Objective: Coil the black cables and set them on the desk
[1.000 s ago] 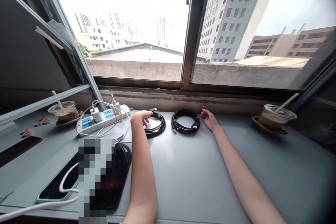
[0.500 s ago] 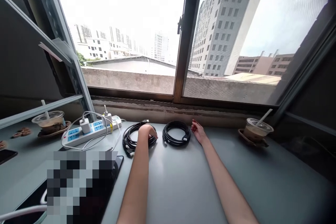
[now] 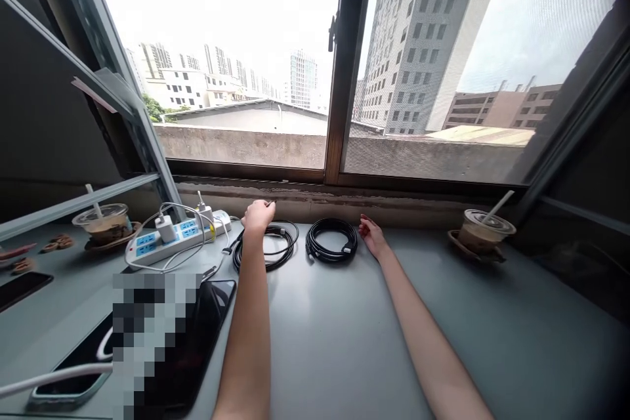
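In the head view my left hand [image 3: 258, 215] is raised over the left coil of black cable [image 3: 280, 263]. Its fingers are closed round a strand of that cable, and a dark bit pokes out by the fingertips. Part of the coil lies behind my wrist, and one loose loop bulges to the right. A plug end shows left of the wrist. Beside it, on the grey table, lies a second, neatly wound black cable coil [image 3: 331, 260]. My right hand [image 3: 373, 237] rests just right of this coil, apart from it, fingers loosely curled and holding nothing.
A power strip [image 3: 184, 241] with white plugs and cords stands left of the coils. Nearer me lies a black tablet [image 3: 216, 315], partly pixelated. Drink cups stand at the left [image 3: 103, 226] and right [image 3: 485, 236]. The window sill [image 3: 310, 207] bounds the table's back.
My left hand has risen and moved left and away from me, lifting part of the left cable and loosening a loop. My right hand has stayed put. The view has shifted slightly.
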### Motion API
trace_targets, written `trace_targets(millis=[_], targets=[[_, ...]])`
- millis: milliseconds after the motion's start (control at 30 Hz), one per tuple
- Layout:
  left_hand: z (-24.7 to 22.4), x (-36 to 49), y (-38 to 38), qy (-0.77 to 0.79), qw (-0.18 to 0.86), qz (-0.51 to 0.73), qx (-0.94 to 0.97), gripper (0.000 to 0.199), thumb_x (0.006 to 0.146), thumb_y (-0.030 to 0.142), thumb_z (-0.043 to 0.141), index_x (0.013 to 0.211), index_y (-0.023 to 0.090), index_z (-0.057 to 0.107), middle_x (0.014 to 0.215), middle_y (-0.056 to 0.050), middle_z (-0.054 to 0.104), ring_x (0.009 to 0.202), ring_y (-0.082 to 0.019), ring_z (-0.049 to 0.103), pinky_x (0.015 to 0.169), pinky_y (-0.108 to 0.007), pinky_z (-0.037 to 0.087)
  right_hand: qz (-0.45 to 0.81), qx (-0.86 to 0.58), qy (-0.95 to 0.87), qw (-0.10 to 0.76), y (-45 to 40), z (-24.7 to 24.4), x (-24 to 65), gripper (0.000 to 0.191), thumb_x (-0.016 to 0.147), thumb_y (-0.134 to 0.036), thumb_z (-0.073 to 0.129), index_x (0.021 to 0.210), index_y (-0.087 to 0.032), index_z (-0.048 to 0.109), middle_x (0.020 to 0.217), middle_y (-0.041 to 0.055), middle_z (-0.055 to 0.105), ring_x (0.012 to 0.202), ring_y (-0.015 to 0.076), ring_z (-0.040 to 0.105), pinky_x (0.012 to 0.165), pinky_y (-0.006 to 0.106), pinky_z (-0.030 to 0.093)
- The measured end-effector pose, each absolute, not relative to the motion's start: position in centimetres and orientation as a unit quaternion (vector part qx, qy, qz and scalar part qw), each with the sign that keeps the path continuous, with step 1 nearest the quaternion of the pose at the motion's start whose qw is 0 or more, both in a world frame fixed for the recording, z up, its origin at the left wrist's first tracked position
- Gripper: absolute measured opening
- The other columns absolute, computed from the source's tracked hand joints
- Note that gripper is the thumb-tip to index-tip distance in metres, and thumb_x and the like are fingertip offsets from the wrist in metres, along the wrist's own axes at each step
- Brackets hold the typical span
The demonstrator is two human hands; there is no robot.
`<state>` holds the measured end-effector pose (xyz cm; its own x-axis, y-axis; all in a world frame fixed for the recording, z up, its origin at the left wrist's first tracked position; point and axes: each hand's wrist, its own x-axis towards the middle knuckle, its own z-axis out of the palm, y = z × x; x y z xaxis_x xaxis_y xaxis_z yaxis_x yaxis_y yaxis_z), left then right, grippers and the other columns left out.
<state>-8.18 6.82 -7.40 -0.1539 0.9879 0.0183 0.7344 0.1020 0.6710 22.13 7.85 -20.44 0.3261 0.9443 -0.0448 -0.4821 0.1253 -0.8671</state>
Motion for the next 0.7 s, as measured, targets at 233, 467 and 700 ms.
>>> trace_targets(millis=[233,467,700], targets=[[-4.8,-6.2,6.0,0.685,0.107,0.509,0.51,0.043,0.091,0.037,0.026,0.108,0.015,0.058,0.091,-0.011,0.066,0.083,-0.019,0.06,0.066,-0.025,0.044,0.478,-0.471,-0.304,0.677,7.3,-19.6,21.6,0.02,0.089,-0.028,0.051,0.1,-0.012,0.056,0.084,0.0016,0.056,0.065,0.0071,0.053,0.056,0.02,0.048],[-1.6,-4.4,3.3,0.416,0.215,0.74,0.483,0.039,0.086,0.041,0.043,0.094,0.011,0.067,0.041,0.007,0.034,0.034,-0.005,0.027,0.035,-0.019,0.02,0.416,-0.498,-0.42,0.635,6.4,-13.8,19.6,0.02,0.083,-0.028,0.059,0.095,-0.013,0.063,0.07,-0.0017,0.054,0.054,0.0037,0.045,0.045,0.015,0.034],[1.5,-3.8,-0.9,0.294,0.267,0.766,0.505,0.037,0.08,0.046,0.054,0.089,0.014,0.07,0.036,0.009,0.025,0.031,-0.003,0.018,0.033,-0.021,0.012,0.423,-0.415,-0.644,0.484,1.8,-5.7,13.8,0.047,0.078,-0.057,0.054,0.081,-0.015,0.073,0.073,0.0043,0.065,0.061,0.0101,0.056,0.056,0.02,0.038]])
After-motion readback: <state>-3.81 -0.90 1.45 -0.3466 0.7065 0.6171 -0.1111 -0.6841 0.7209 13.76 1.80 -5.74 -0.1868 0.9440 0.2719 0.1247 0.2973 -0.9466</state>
